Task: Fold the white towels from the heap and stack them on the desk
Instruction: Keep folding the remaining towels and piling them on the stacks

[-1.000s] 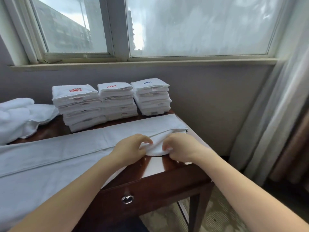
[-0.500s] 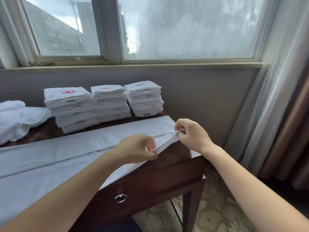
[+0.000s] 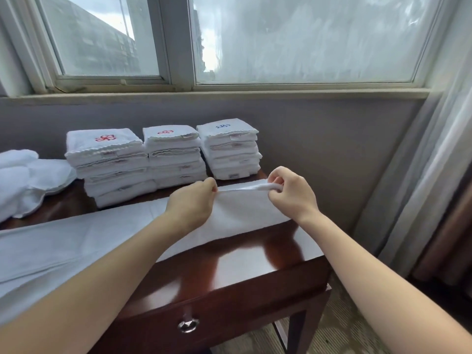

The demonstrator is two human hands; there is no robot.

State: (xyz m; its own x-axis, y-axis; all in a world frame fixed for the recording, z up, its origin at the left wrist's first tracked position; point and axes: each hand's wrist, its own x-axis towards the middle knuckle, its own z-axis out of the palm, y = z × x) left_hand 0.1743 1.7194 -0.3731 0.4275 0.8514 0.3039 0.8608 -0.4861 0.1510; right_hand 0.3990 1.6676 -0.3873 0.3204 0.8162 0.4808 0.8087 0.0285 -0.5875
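Curled fingers of the left hand [image 3: 191,203] and right hand [image 3: 291,192] pinch the end of the long white towel [image 3: 102,241] spread along the glossy dark-wood table [image 3: 242,267], now lifted clear, starting a fold.

A glossy, polished finish with bright reflections is shown by the dark reddish-brown wooden desk [image 3: 255,272]. The long white cloth towel [image 3: 76,246] is seen as matt and finely woven. A thicker, fluffy pile is shown by the folded white towel stacks [image 3: 173,154] and the loose white towel heap [image 3: 18,180]. The small round drawer knob [image 3: 188,325] is seen as shiny metal.
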